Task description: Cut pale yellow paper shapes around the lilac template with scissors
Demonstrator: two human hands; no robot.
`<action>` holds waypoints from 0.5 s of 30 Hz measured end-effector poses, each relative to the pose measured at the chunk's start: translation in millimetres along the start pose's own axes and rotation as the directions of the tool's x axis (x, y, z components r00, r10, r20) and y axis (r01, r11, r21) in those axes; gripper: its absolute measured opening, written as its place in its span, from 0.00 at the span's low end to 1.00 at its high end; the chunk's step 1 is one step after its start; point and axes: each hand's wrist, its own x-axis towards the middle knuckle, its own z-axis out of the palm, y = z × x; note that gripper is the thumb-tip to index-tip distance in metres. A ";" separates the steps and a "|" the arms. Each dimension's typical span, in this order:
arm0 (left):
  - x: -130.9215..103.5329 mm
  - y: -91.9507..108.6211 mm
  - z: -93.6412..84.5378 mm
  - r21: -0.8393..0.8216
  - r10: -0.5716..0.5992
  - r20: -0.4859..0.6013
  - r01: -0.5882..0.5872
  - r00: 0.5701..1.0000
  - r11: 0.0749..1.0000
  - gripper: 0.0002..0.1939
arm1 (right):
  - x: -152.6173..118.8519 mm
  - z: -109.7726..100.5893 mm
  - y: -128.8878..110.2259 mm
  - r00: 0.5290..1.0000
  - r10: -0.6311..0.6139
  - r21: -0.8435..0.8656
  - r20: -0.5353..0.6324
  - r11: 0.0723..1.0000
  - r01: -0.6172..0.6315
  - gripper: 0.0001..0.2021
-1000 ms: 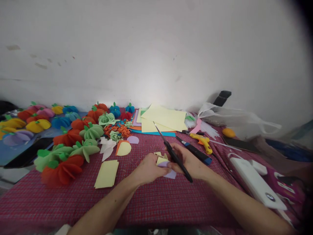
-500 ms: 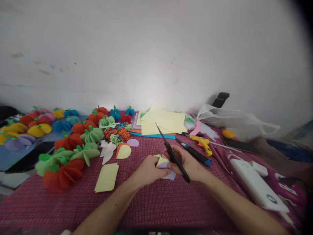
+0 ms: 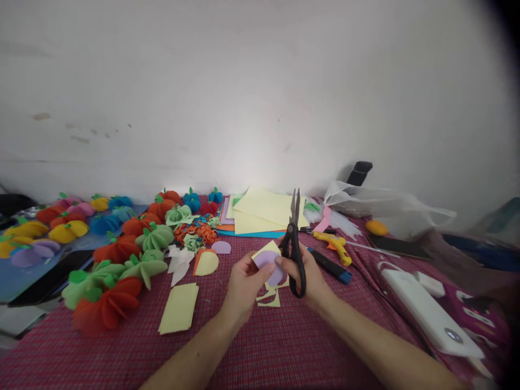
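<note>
Between thumb and fingers, my left hand (image 3: 240, 284) pinches a pale yellow paper piece (image 3: 264, 249) with a rounded lilac paper shape (image 3: 264, 260) lying over it. Black-handled scissors (image 3: 296, 246) hang in my right hand (image 3: 311, 276), their blades pointing up and slightly apart. The right thumb and a fingertip also touch the edge of the lilac shape. Thin yellow offcuts (image 3: 271, 301) lie on the cloth just below both hands. To the left are a stack of yellow paper rectangles (image 3: 179, 307) and a yellow rounded cutout (image 3: 207, 264) over an orange one.
Colourful paper pumpkins (image 3: 117, 246) crowd the left side, with shredded paper (image 3: 199, 232) beside them. Yellow sheets (image 3: 264, 208) lie at the back. On the right are a blue-and-black cutter (image 3: 331, 266), a yellow glue gun (image 3: 335, 246), a plastic bag (image 3: 390, 203) and a white power bank (image 3: 430, 311).
The scissors have swung from a leftward slant to upright. The paper pieces are raised and turned so the lilac shape faces me, and yellow offcuts now show on the cloth below.
</note>
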 end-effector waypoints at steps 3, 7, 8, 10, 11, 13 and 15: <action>0.0 -0.3 0.1 -0.021 0.008 -0.049 -0.009 0.999 1.000 0.13 | -1.2 6.9 3.2 1.000 0.005 -0.007 -0.015 1.000 -0.005 0.21; 0.5 -2.0 -2.2 -0.030 0.040 -0.075 -0.042 0.996 0.999 0.11 | -1.4 12.1 6.2 1.000 0.001 -0.007 -0.005 1.000 -0.001 0.22; 0.7 -2.7 -2.9 -0.030 0.044 -0.079 -0.047 0.996 0.998 0.11 | -1.3 13.0 6.4 1.000 -0.007 -0.007 -0.007 1.000 0.007 0.22; 1.3 -3.9 -4.1 -0.030 0.043 -0.089 -0.046 0.995 0.998 0.11 | -1.2 14.3 5.8 1.000 -0.025 -0.008 -0.014 1.000 0.025 0.21; 1.6 -4.3 -4.5 -0.031 0.038 -0.096 -0.041 0.995 0.999 0.11 | -1.4 14.9 5.2 0.999 -0.033 -0.011 -0.019 0.999 0.033 0.21; 2.2 -4.7 -4.9 -0.030 0.028 -0.108 -0.031 0.994 0.999 0.12 | -2.0 16.0 4.0 0.999 -0.042 -0.026 -0.032 0.999 0.041 0.21; 2.5 -4.8 -4.8 -0.021 0.026 -0.106 -0.028 0.994 0.999 0.12 | -2.6 17.2 3.5 0.998 -0.042 -0.038 -0.037 0.998 0.040 0.22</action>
